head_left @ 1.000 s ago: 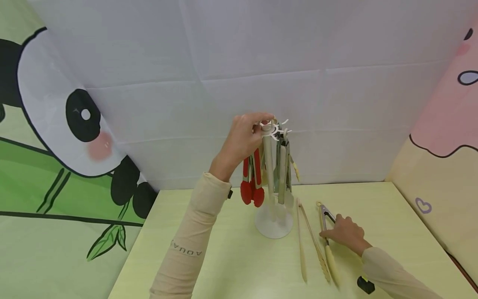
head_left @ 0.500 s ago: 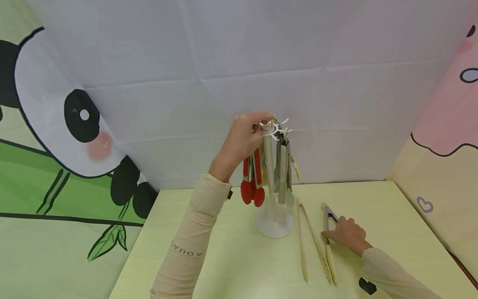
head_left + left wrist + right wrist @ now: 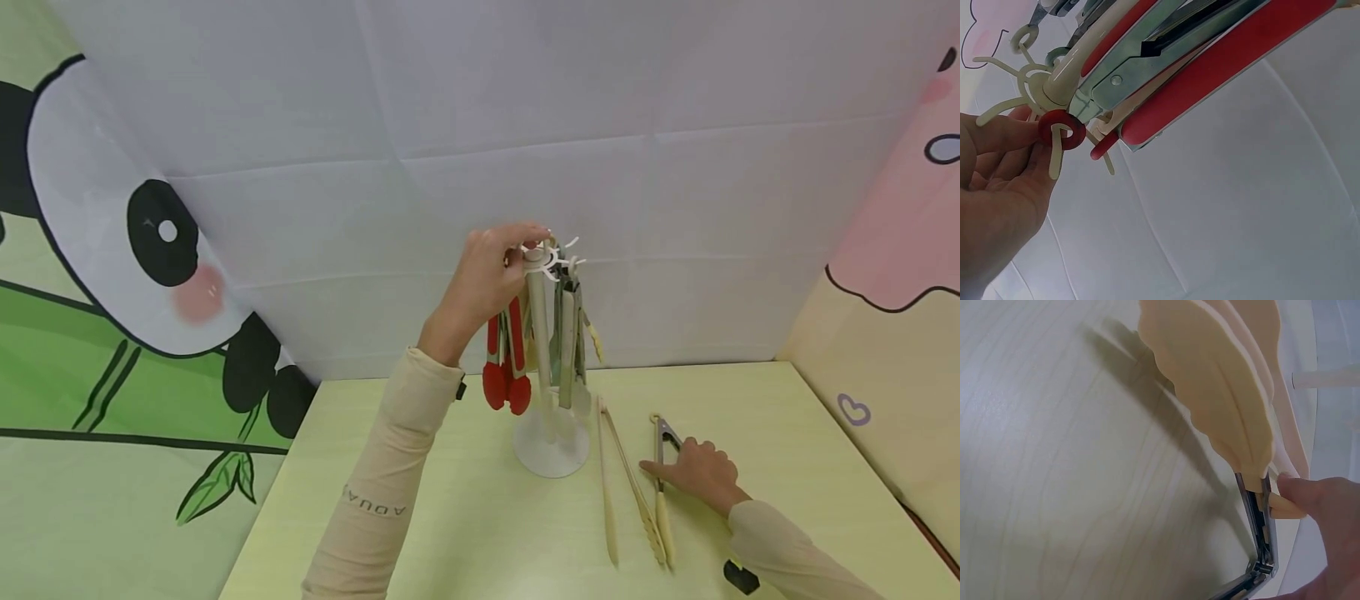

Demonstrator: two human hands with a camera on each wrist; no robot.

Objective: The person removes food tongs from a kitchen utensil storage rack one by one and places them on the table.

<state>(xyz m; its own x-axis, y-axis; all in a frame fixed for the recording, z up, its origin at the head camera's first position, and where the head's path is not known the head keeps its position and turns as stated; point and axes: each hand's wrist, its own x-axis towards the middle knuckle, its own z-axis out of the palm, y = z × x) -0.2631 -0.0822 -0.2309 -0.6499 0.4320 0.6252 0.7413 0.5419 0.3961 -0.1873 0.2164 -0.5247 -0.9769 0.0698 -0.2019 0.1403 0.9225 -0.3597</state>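
Right hand (image 3: 701, 477) holds yellow tongs (image 3: 662, 508) beside beige tongs (image 3: 610, 517).

Hanging tongs (image 3: 495, 385) flank a stand (image 3: 551, 458) on the table (image 3: 450, 508) at 9 and 3 o'clock, the left hand (image 3: 480, 283) at its top, a backdrop (image 3: 675, 217) behind at 12. Toward the stand's 4 o'clock lies 1 loose pair (image 3: 610, 529); at that pair's 3 o'clock, another pair (image 3: 663, 525) in the right hand (image 3: 699, 473).
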